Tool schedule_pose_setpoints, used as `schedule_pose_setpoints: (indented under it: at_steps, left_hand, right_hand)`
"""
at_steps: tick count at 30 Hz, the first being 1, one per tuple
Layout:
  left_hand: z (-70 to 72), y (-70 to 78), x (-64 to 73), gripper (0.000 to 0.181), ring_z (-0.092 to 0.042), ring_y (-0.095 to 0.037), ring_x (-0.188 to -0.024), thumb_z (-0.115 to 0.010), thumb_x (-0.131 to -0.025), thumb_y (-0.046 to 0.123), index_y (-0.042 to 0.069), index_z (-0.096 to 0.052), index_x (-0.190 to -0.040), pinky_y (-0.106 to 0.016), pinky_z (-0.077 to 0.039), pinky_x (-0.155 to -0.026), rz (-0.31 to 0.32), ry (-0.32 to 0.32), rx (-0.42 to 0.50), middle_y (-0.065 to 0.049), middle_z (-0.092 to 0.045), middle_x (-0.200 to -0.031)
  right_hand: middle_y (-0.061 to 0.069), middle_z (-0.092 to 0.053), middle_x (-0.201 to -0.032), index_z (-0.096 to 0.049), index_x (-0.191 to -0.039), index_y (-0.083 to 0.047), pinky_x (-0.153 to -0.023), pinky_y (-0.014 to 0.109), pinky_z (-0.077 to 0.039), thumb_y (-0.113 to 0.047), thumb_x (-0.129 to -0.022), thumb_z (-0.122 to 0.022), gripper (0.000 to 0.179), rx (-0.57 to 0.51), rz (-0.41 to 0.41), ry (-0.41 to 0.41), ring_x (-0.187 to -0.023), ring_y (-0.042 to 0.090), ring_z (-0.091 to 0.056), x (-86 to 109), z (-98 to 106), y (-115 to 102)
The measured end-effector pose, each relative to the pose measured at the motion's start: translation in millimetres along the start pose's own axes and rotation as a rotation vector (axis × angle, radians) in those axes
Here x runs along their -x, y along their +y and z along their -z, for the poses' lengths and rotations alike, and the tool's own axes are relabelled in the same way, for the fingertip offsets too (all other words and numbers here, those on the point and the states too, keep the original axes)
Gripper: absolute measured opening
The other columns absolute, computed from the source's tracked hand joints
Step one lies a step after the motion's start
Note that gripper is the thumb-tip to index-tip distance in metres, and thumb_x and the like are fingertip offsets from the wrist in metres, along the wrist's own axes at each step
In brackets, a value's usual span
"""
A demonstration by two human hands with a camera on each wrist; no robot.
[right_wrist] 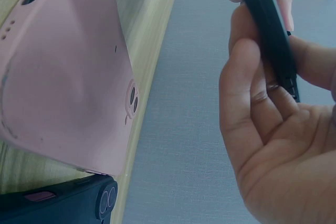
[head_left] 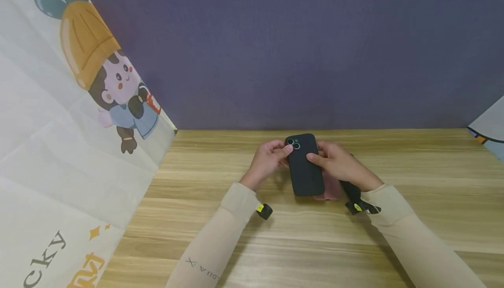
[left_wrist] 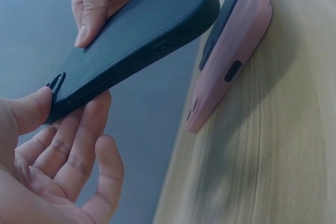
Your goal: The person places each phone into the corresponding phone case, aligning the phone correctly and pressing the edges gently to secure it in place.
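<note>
A dark phone case (head_left: 306, 170) is held up in both hands, its back towards the head camera and two round camera rings at its upper left corner. My left hand (head_left: 267, 159) pinches that corner, thumb beside the rings and fingers underneath, as the left wrist view shows. On the opposite long edge, my right hand (head_left: 334, 161) grips with its thumb on the back and fingers behind. Below the held case, a pink phone case (left_wrist: 233, 61) lies on the table, partly covered in the head view. Another dark phone case (right_wrist: 58, 203) lies beside the pink one, largely hidden under my right wrist from above.
The wooden table (head_left: 189, 218) ends at a blue-grey wall panel (head_left: 275, 51) behind the hands. A white printed sheet (head_left: 47, 156) with a cartoon figure borders the left side, and another printed sheet (head_left: 490, 124) shows at the far right. Each wrist carries a small black camera mount (head_left: 265, 211).
</note>
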State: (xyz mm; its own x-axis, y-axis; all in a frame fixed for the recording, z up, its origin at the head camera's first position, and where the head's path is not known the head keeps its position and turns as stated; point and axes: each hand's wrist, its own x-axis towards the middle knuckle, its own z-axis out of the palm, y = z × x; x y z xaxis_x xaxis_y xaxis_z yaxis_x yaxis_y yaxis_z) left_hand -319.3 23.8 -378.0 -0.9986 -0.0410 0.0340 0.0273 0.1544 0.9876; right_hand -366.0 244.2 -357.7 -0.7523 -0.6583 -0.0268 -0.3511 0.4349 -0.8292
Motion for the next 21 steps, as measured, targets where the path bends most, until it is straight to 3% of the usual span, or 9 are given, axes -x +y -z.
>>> schedule_pose_setpoints:
  at_steps: [7,21]
  left_hand:
    - [0.1,-0.2,0.7,0.02,-0.067,-0.015,-0.069,-0.067,-0.1,0.025,0.005,-0.067,-0.094,-0.056,-0.057,-0.082,0.0,-0.008,0.025,0.003,-0.072,-0.078]
    - [-0.5,-0.4,0.4,0.019,-0.065,-0.014,-0.067,-0.066,-0.101,0.02,0.007,-0.062,-0.087,-0.043,-0.057,-0.072,0.0,-0.022,0.075,0.007,-0.069,-0.075]
  right_hand:
    - [0.018,-0.075,-0.117,-0.053,-0.138,0.002,-0.084,0.039,-0.062,-0.024,-0.108,-0.053,0.039,0.006,0.003,0.001,-0.101,0.022,-0.075,0.2,-0.4,-0.9]
    - [0.019,-0.075,-0.115,-0.054,-0.136,0.004,-0.082,0.035,-0.062,-0.022,-0.108,-0.053,0.038,-0.003,0.028,0.002,-0.1,0.021,-0.075,1.7,-1.4,-2.0]
